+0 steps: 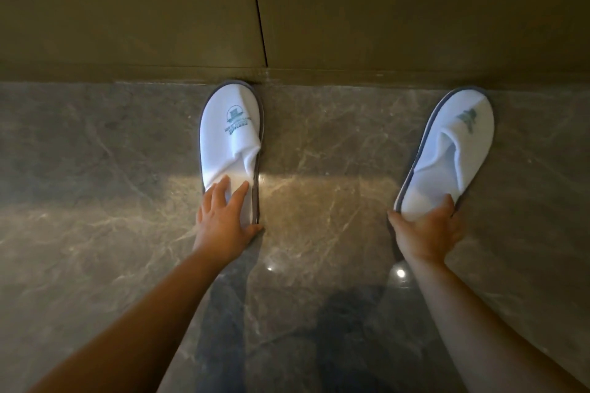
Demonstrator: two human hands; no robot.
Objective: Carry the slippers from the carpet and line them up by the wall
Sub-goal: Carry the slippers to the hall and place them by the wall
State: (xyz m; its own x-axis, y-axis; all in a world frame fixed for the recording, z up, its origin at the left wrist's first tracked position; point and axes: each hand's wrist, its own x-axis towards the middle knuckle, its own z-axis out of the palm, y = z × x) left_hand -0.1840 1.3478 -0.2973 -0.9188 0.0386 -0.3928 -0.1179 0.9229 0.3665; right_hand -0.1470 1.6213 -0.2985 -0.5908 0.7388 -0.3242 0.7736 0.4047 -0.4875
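My left hand [223,220] stretches forward, fingers spread flat on the heel of the left slipper [230,137], whose toe touches the wall [127,9] at frame centre. My right hand [426,231] grips the right slipper [453,143] by its heel (tilted, toe near the wall) over the marble floor [95,169].

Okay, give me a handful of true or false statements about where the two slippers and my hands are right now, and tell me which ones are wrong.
1. The left slipper lies flat with its toe at the wall. True.
2. The right slipper lies parallel to the left one. False: it is angled, toe leaning to the right, and tilted on its edge.
3. The left hand rests on the heel end of the left slipper. True.
4. The right hand is empty. False: it grips the right slipper's heel.
5. Both slippers sit on carpet. False: the floor here is polished marble-like stone.
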